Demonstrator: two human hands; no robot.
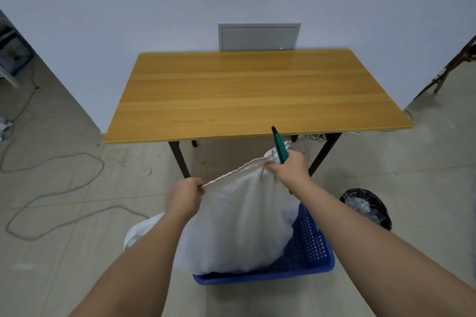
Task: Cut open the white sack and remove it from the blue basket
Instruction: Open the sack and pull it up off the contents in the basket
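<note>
A white sack (242, 221) stands in the blue basket (311, 247) on the floor in front of the table. Its stitched top edge is stretched between my two hands. My left hand (186, 194) pinches the left corner of that edge. My right hand (288, 166) grips the right corner together with a green-handled cutter (278, 145), whose dark tip points up and away over the table's front edge. The sack's lower part hides most of the basket's inside.
A wooden table (252, 92) with black legs stands against the wall just beyond the sack. A black bin (365, 207) with plastic scraps sits right of the basket. A grey cable (51, 188) loops over the tiled floor at left.
</note>
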